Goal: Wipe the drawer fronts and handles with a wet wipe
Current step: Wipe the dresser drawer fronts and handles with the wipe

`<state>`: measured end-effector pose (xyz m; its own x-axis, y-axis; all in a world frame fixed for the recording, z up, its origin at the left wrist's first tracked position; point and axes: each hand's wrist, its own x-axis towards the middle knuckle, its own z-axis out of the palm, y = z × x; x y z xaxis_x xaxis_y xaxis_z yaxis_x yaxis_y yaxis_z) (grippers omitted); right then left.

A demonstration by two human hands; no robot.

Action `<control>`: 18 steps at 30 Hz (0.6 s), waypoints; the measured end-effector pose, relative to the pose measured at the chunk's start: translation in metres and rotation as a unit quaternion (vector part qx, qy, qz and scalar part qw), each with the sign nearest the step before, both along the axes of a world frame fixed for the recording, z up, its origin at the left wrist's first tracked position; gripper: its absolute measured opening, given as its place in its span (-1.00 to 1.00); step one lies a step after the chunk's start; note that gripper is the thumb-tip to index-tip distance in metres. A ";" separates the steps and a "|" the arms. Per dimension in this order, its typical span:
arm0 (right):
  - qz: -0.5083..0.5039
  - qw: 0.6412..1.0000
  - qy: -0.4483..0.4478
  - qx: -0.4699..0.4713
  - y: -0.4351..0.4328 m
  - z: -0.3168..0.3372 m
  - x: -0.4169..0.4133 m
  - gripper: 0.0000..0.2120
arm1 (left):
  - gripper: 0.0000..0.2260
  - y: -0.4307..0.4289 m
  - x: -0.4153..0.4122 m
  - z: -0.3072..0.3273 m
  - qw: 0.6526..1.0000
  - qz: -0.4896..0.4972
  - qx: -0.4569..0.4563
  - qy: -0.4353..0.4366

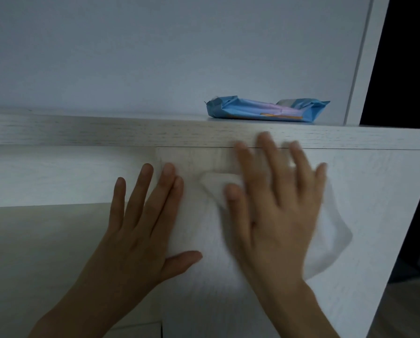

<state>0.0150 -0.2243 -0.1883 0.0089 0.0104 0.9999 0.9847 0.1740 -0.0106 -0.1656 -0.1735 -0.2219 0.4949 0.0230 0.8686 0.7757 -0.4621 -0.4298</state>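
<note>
The right hand (274,208), fingers straight, is pressing the wet wipe (330,240) against the drawer front (374,191). At its 9 o'clock the left hand (140,230) is resting flat, holding nothing. At 12 o'clock a blue packet (265,109) is lying on the cabinet top (106,132), print unreadable.

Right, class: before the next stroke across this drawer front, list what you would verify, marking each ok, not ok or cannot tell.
1. Wet wipe is under the right hand: ok, spread fingers press it flat.
2. Wipe lies against the drawer front: ok.
3. Left hand braces flat beside the wipe: ok.
4. Wipe is damp enough: cannot tell.
5. Handle located: cannot tell, none in view.
6. Spare wipes pack is on the cabinet top: ok.
</note>
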 end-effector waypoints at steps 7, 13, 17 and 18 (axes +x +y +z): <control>-0.001 1.000 0.007 -0.008 0.005 0.004 -0.022 -0.62 | -0.24 0.001 -0.001 -0.001 1.000 0.000 0.004 -0.002; 0.066 0.997 -0.031 0.006 -0.001 -0.007 0.009 -0.64 | -0.24 0.003 0.000 -0.001 1.000 0.000 0.008 -0.004; 0.066 0.996 -0.062 0.000 -0.002 -0.006 0.005 -0.55 | -0.24 0.004 0.001 -0.002 1.000 -0.006 0.015 -0.010; 0.056 0.997 -0.062 0.001 -0.002 -0.005 0.000 -0.55 | -0.24 0.004 0.001 -0.002 1.000 -0.008 0.015 -0.011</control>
<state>0.0150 -0.2260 -0.1938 -0.1155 0.0021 0.9933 0.9531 0.2819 0.1103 -0.1641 -0.1690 -0.2235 0.4761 -0.0117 0.8793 0.7772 -0.4622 -0.4270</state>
